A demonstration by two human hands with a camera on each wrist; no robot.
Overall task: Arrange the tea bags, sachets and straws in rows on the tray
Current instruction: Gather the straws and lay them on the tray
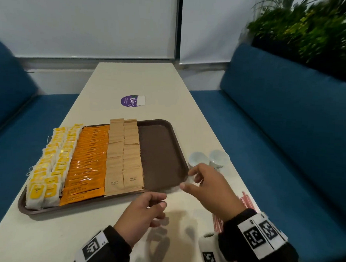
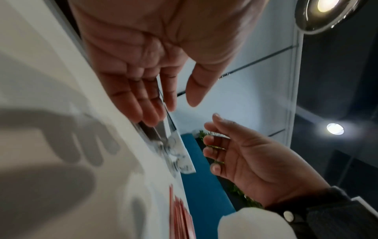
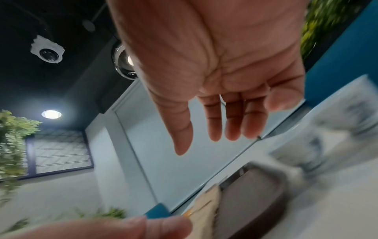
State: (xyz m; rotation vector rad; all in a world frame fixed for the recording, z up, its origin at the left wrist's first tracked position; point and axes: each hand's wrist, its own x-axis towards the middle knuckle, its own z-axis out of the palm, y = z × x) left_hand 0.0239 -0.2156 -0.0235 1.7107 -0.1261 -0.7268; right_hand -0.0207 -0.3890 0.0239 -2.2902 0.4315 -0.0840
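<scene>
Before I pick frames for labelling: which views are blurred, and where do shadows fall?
Head view: the tray is sharp, the plant is smeared. Left wrist view: the left hand casts finger shadows on the table; the straws are blurred. Right wrist view: the cups are streaked.

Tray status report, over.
Left hand and right hand open, empty. Tray: tea bags, sachets in rows; right strip bare. Straws on table, behind right hand.
</scene>
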